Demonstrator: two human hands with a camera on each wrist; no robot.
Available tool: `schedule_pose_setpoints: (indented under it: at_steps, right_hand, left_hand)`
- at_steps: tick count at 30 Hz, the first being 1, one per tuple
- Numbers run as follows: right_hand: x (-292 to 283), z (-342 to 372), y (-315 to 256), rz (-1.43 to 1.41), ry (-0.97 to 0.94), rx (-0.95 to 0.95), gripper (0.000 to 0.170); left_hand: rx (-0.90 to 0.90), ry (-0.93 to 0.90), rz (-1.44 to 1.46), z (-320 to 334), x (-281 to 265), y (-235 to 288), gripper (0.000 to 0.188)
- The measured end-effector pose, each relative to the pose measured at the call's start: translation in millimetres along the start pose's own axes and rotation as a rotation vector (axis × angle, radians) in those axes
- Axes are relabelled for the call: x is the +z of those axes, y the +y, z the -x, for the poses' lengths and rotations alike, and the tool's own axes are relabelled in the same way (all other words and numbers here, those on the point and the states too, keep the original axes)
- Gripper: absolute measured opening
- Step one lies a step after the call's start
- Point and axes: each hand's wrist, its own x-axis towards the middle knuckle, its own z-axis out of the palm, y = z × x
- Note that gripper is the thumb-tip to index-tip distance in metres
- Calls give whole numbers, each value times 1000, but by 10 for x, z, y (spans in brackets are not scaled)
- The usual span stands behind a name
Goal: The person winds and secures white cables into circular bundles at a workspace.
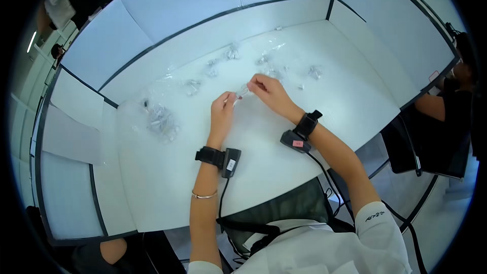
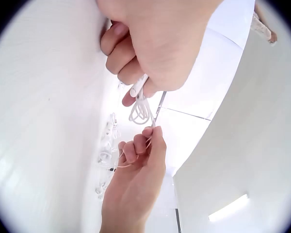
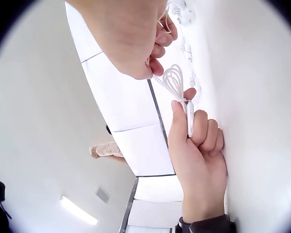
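A looped white cable [image 3: 173,80] with a slim white stick-like piece [image 3: 190,119] is held between the two hands over the table. The left hand [image 1: 221,117] pinches the white piece and the base of the loops between thumb and fingers. The right hand [image 1: 275,97] pinches the cable strands at the other end, its other fingers curled in. In the left wrist view, the left hand [image 2: 160,43] is above and the right hand [image 2: 136,184] below, with the cable loops [image 2: 140,111] between them.
On the white table [image 1: 264,172] lie a large pile of clear-bagged items [image 1: 162,122] at the left and several smaller bagged bundles [image 1: 193,87] further back. Low white panels [image 1: 203,25] with dark edges surround the table. People are at the far left and right.
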Motion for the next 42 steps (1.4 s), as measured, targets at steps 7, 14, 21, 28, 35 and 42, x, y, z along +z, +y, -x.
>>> schedule_pose_setpoints:
  at_steps: [7, 14, 21, 28, 35, 42]
  right_hand:
    - [-87, -36, 3, 153, 136, -129, 20]
    - [-104, -49, 46, 11, 59, -41, 21]
    - [-70, -102, 283, -96, 62, 42, 24]
    - [-63, -4, 96, 338, -144, -146, 14]
    - [23, 39, 29, 392, 33, -325, 19]
    - [86, 40, -15, 444, 32, -328, 26]
  left_hand:
    - [-147, -315, 136, 51, 39, 190, 35]
    - [-161, -387, 114, 79, 65, 255, 36]
    - [-216, -144, 554, -12, -10, 113, 40]
    - [-247, -36, 584, -18, -28, 103, 35]
    - [-184, 62, 394, -13, 26, 127, 35]
    - [-2, 118, 272, -21, 107, 49, 34]
